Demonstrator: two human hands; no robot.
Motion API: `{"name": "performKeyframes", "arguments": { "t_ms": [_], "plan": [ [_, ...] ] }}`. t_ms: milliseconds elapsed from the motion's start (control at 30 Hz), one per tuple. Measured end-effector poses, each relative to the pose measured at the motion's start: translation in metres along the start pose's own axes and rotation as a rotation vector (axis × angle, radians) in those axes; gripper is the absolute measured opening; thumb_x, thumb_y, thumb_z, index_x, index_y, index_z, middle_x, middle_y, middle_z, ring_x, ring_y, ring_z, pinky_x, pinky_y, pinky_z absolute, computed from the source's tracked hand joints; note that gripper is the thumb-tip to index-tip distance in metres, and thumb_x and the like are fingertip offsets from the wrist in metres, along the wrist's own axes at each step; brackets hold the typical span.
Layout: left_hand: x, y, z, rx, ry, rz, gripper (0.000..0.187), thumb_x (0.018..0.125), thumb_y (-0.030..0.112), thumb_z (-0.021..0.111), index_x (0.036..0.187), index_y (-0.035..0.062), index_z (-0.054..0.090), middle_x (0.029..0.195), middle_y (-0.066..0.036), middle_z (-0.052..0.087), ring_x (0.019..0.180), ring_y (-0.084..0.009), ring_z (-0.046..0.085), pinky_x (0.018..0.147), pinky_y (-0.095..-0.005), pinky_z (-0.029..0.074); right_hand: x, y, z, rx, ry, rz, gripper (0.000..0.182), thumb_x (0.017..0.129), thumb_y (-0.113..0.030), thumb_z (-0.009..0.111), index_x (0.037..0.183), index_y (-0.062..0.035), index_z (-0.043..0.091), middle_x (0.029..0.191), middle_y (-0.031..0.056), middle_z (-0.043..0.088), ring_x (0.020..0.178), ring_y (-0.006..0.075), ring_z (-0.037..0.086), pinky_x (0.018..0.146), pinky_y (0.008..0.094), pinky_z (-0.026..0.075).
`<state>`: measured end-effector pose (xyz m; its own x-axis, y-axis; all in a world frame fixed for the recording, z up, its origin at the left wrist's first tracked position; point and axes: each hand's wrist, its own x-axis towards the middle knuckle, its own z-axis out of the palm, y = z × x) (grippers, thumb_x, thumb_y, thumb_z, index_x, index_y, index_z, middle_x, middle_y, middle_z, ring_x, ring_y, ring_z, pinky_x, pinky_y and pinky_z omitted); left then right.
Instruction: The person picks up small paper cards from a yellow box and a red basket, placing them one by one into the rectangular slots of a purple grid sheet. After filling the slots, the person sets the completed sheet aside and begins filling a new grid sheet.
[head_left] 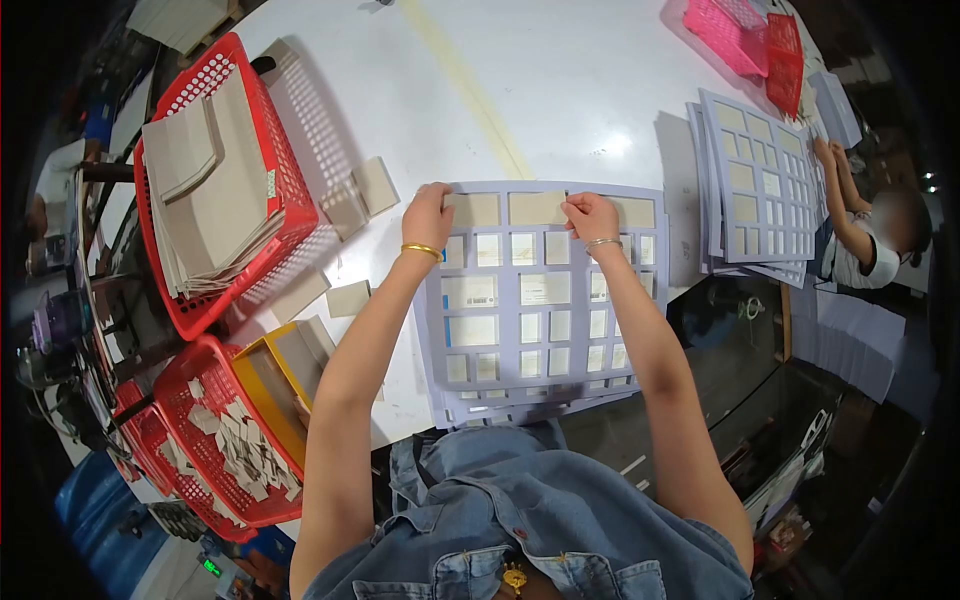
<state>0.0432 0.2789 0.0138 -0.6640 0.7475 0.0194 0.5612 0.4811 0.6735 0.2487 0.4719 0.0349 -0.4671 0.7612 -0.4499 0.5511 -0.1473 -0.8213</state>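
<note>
Denim (590, 500), lavender windowed panel (509, 300), right hand (593, 216) pinching beige card (535, 208), left hand (427, 216), grip unclear

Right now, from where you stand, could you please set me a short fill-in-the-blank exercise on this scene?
The bracelet on the left wrist is ____-coloured.
The large basket that holds stacked boards is ____.
On the table's far right, the basket next to a red one is ____.
The co-worker is on the person's ____ side.

Missing words: gold; red; pink; right.
</note>
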Motion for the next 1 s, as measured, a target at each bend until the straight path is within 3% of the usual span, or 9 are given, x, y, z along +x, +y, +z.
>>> {"name": "performKeyframes", "arguments": {
  "t_ms": [67,167,267,400,567,667,867,967,1000],
  "plan": [
    [-0.003,0.007,-0.001,-0.006,0.018,-0.069,0.028,0.079,0.005,0.066,0.106,0.0057,0.059,0.088,-0.009,0.058,0.072,-0.0243,0.061,0.065,-0.0358,0.050,-0.008,-0.008,0.004,-0.049,0.061,-0.059,0.010,0.081,-0.004,0.067,0.091,-0.0014,0.066,0.080,0.0066,0.065,0.061,0.0134,0.063,0.050,0.0263,0.050],
    [-0.009,0.020,-0.005,0.036,-0.006,-0.075,0.025,0.080,0.003,0.062,0.105,0.0070,0.061,0.096,-0.007,0.059,0.080,-0.0252,0.063,0.070,-0.0364,0.052,-0.004,0.006,0.006,-0.415,0.212,-0.497,0.009,0.081,-0.006,0.066,0.089,-0.0056,0.067,0.081,0.0069,0.063,0.072,0.0198,0.063,0.060,0.0322,0.053],
    [-0.020,0.015,-0.001,0.164,-0.066,0.044,0.024,0.083,0.000,0.054,0.104,0.0082,0.063,0.103,-0.005,0.061,0.088,-0.0261,0.063,0.073,-0.0370,0.052,-0.018,-0.001,0.010,-0.694,0.083,-0.482,0.009,0.080,-0.009,0.065,0.088,-0.0079,0.068,0.083,0.0065,0.063,0.083,0.0258,0.060,0.071,0.0368,0.052],
    [-0.036,0.020,-0.011,0.142,-0.101,0.086,0.026,0.085,-0.002,0.047,0.100,0.0084,0.065,0.111,-0.004,0.062,0.095,-0.0264,0.062,0.076,-0.0372,0.052,-0.019,0.005,0.011,-0.878,0.122,-0.695,0.010,0.080,-0.010,0.063,0.087,-0.0103,0.070,0.090,0.0036,0.066,0.088,0.0269,0.059,0.075,0.0388,0.050],
    [-0.078,0.031,-0.035,-0.123,0.125,0.147,0.028,0.076,-0.009,0.050,0.094,0.0069,0.064,0.110,-0.010,0.061,0.096,-0.0315,0.060,0.076,-0.0399,0.051,-0.037,0.001,0.007,-0.997,0.094,-0.770,0.018,0.075,-0.006,0.061,0.088,-0.0135,0.071,0.096,0.0007,0.068,0.093,0.0240,0.058,0.080,0.0421,0.047],
    [-0.130,0.021,-0.052,-0.220,0.247,0.197,0.026,0.074,-0.009,0.052,0.094,0.0040,0.063,0.104,-0.015,0.061,0.093,-0.0347,0.059,0.077,-0.0404,0.050,-0.039,0.005,0.012,-1.074,0.121,-0.676,0.019,0.074,-0.007,0.062,0.088,-0.0144,0.072,0.099,-0.0011,0.067,0.095,0.0221,0.058,0.080,0.0435,0.046],
    [-0.247,-0.034,-0.062,-0.207,0.319,-0.120,0.024,0.078,-0.011,0.052,0.094,0.0039,0.063,0.098,-0.014,0.060,0.090,-0.0303,0.061,0.071,-0.0360,0.051,-0.031,-0.006,0.017,-1.281,0.012,-0.597,0.022,0.075,-0.011,0.062,0.094,-0.0164,0.071,0.103,-0.0022,0.066,0.096,0.0210,0.058,0.079,0.0432,0.044],
    [-0.287,-0.065,-0.082,-0.075,0.262,-0.402,0.022,0.079,-0.008,0.056,0.097,0.0044,0.060,0.098,-0.013,0.058,0.087,-0.0302,0.062,0.070,-0.0384,0.052,-0.042,-0.030,0.032,-1.401,0.102,-0.714,0.025,0.074,-0.011,0.064,0.097,-0.0180,0.071,0.102,-0.0014,0.066,0.096,0.0203,0.058,0.077,0.0428,0.042],
    [-0.297,-0.073,-0.090,-0.014,0.212,-0.445,0.023,0.079,-0.006,0.057,0.099,0.0048,0.058,0.100,-0.014,0.057,0.087,-0.0312,0.062,0.070,-0.0395,0.052,-0.048,-0.033,0.045,-1.206,0.209,-0.873,0.026,0.072,-0.013,0.068,0.097,-0.0189,0.070,0.099,-0.0005,0.067,0.094,0.0207,0.059,0.077,0.0424,0.041]
  ]
}}
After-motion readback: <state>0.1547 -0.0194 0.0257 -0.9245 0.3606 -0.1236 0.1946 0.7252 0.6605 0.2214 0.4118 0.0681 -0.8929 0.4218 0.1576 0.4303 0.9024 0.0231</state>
